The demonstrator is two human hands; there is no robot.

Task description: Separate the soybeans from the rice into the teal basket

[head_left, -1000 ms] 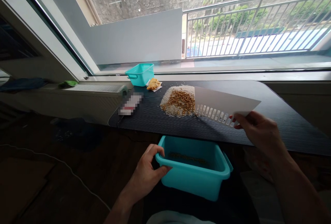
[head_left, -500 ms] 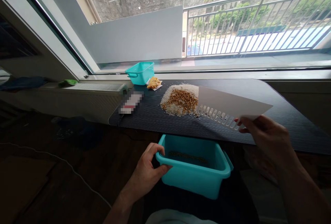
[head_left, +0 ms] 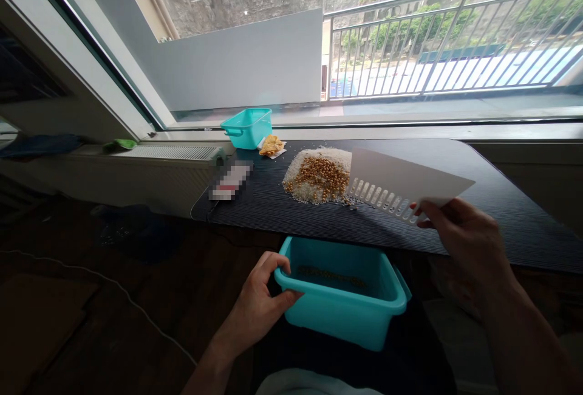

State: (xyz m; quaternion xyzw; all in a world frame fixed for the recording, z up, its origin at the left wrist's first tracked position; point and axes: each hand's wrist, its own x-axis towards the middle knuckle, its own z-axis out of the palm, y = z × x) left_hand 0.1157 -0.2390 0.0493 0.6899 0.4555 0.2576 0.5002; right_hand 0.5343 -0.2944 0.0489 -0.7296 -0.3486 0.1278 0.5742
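Observation:
My left hand (head_left: 260, 304) grips the left rim of a teal plastic tub (head_left: 346, 316) held below the front edge of the black table (head_left: 501, 200). A thin layer of brown beans lies in the tub. My right hand (head_left: 464, 240) pinches the corner of a white slotted card (head_left: 401, 182), a flat scraper with a row of slits. The card stands tilted on the table, its far edge against a pile of white rice and yellow beans (head_left: 316, 177).
A second small teal tub (head_left: 248, 127) and a yellow crumpled wrapper (head_left: 271, 146) sit at the table's back left, by the window sill. A small blurred packet (head_left: 230, 181) lies left of the pile. A radiator (head_left: 168, 155) runs along on the left.
My right hand shifted slightly right, then back, tilting the slotted card more upright beside the pile. My left hand and the tub stayed still.

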